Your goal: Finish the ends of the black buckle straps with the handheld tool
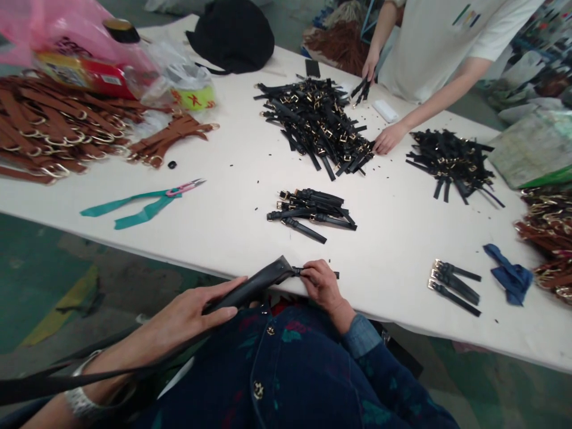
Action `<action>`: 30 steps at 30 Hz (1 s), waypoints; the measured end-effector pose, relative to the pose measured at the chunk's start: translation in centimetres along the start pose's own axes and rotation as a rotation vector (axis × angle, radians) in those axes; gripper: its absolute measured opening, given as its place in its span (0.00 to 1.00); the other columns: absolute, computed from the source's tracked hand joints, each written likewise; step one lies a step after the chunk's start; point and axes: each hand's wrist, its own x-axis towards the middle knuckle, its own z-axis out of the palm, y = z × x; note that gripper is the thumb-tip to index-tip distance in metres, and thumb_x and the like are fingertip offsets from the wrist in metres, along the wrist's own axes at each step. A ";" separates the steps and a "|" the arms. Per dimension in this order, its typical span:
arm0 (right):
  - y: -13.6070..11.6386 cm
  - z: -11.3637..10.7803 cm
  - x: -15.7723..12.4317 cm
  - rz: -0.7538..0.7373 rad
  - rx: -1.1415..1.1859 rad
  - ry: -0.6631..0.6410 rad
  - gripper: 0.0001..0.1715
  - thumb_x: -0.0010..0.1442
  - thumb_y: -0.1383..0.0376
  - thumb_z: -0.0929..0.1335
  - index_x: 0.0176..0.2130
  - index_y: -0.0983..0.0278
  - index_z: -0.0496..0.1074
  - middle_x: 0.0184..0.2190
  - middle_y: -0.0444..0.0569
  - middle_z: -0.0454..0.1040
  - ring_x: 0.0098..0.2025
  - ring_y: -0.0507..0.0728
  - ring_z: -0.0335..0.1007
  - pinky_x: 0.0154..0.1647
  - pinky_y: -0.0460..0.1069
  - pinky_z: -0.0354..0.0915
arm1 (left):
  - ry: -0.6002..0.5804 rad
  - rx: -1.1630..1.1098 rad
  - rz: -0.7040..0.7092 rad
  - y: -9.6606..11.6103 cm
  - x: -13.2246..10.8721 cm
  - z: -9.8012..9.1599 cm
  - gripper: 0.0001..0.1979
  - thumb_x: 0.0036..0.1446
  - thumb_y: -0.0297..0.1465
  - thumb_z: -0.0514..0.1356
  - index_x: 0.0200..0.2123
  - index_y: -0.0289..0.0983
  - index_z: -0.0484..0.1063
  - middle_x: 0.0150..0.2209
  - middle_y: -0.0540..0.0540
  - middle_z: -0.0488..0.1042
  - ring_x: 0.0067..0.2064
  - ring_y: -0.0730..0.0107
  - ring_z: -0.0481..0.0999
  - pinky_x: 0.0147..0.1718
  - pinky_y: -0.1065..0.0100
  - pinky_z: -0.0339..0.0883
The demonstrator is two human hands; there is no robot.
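Note:
My left hand (196, 313) grips a wide black leather strap (261, 283) between thumb and fingers, its tip pointing at the table edge. A long thin black strap (89, 376) trails back along my left forearm. My right hand (324, 289) is closed in a pinch on a small black buckle strap (336, 275), right at the tip of the wide strap. Whether the two are joined is hard to see. Just beyond, on the white table, lies a small pile of black buckle straps (313, 211).
A co-worker's hands (388, 138) are at a large heap of black buckle straps (313, 119). Teal-handled snips (147, 202) and brown straps (58, 125) lie left. A few buckle straps (456, 286), a blue cloth (509, 274) and another black heap (451, 161) are right.

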 end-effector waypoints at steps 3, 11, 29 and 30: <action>-0.1 -0.2 0.2 0.076 0.060 -0.049 0.07 0.59 0.69 0.66 0.39 0.60 0.72 0.39 0.50 0.75 0.42 0.58 0.68 0.46 0.56 0.68 | -0.027 0.037 -0.006 0.0 0.0 -0.3 0.33 0.60 0.49 0.57 0.66 0.49 0.56 0.64 0.54 0.64 0.61 0.53 0.68 0.59 0.63 0.62; -0.2 -0.4 0.4 0.251 0.071 -0.071 0.14 0.52 0.68 0.67 0.42 0.62 0.68 0.37 0.51 0.72 0.40 0.59 0.67 0.44 0.55 0.68 | -0.020 0.104 0.040 1.4 1.3 -0.3 0.31 0.61 0.49 0.56 0.66 0.51 0.57 0.63 0.55 0.67 0.61 0.54 0.69 0.61 0.62 0.59; 0.2 -0.5 0.2 0.193 0.111 -0.036 0.14 0.55 0.66 0.68 0.43 0.62 0.72 0.46 0.55 0.70 0.50 0.60 0.67 0.54 0.58 0.67 | -0.010 -0.028 0.018 0.3 0.7 -1.5 0.31 0.59 0.48 0.58 0.64 0.48 0.62 0.60 0.52 0.71 0.59 0.52 0.72 0.61 0.61 0.59; 0.2 -0.5 0.2 0.191 0.116 -0.036 0.13 0.55 0.66 0.68 0.43 0.62 0.72 0.45 0.55 0.70 0.50 0.60 0.67 0.54 0.58 0.67 | -0.025 -0.027 0.025 0.5 0.8 -1.5 0.31 0.60 0.48 0.58 0.64 0.49 0.62 0.60 0.52 0.71 0.58 0.52 0.72 0.60 0.62 0.59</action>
